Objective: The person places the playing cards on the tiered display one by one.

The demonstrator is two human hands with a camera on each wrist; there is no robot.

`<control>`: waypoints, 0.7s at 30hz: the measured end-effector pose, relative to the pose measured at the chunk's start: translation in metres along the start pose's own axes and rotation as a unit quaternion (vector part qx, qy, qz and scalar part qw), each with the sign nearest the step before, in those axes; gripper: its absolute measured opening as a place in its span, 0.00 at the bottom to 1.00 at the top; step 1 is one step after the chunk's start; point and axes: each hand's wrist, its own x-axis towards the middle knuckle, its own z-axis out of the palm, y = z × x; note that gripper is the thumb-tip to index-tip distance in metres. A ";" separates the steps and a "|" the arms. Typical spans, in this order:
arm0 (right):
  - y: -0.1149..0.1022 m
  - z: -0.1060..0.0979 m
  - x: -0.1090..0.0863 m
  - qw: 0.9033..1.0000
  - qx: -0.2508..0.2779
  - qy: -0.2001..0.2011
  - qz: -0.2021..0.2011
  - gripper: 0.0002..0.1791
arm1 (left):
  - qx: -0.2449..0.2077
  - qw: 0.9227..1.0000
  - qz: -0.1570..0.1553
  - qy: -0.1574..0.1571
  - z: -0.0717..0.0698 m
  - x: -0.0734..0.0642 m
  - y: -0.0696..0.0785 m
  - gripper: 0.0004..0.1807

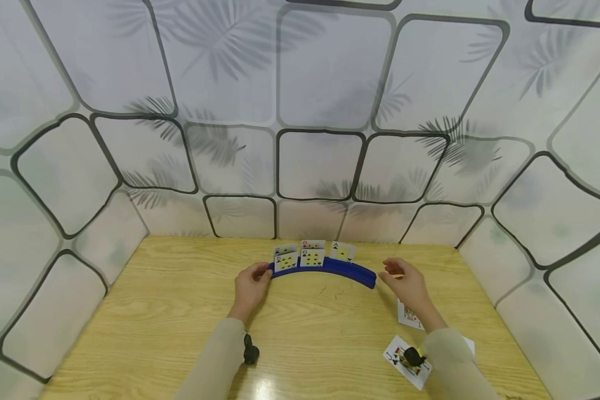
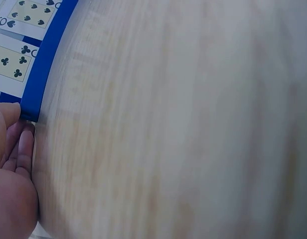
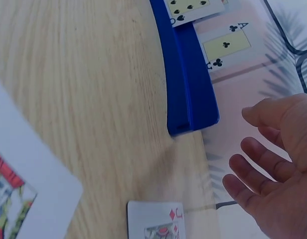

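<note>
A curved blue card holder [image 1: 347,269] stands on the table with playing cards upright in its slots. My left hand [image 1: 251,286] pinches its left end, the thumb [image 2: 10,113] lying over the blue edge. Near that end stand a clubs card [image 1: 286,261] and a spades card [image 1: 312,257] in front, each with another card partly hidden behind it. Further right, an ace of clubs [image 3: 227,46] leans in the rear slot. My right hand [image 1: 406,284] hovers just past the holder's right end, its fingers [image 3: 265,159] loosely bent with nothing in them.
Face cards lie on the table at the right: a jack of diamonds [image 3: 158,219] beneath my right hand and a black jack [image 1: 405,364] nearer me. Another card [image 1: 470,345] shows partly behind the right sleeve. Patterned cloth walls [image 1: 320,166] enclose the wooden table [image 1: 190,311].
</note>
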 end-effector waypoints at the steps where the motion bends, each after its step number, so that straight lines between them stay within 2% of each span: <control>1: 0.001 -0.002 -0.002 1.000 -0.004 -0.001 -0.001 0.21 | 0.000 1.000 0.000 0.000 0.000 0.000 0.000 0.12; 10: 0.009 -0.016 -0.020 0.999 -0.050 -0.007 0.012 0.23 | 0.001 1.000 -0.003 -0.001 0.000 -0.001 0.001 0.12; 21: 0.031 -0.035 -0.040 0.996 -0.060 -0.038 0.045 0.32 | 0.000 1.000 -0.006 0.002 0.001 0.000 0.001 0.12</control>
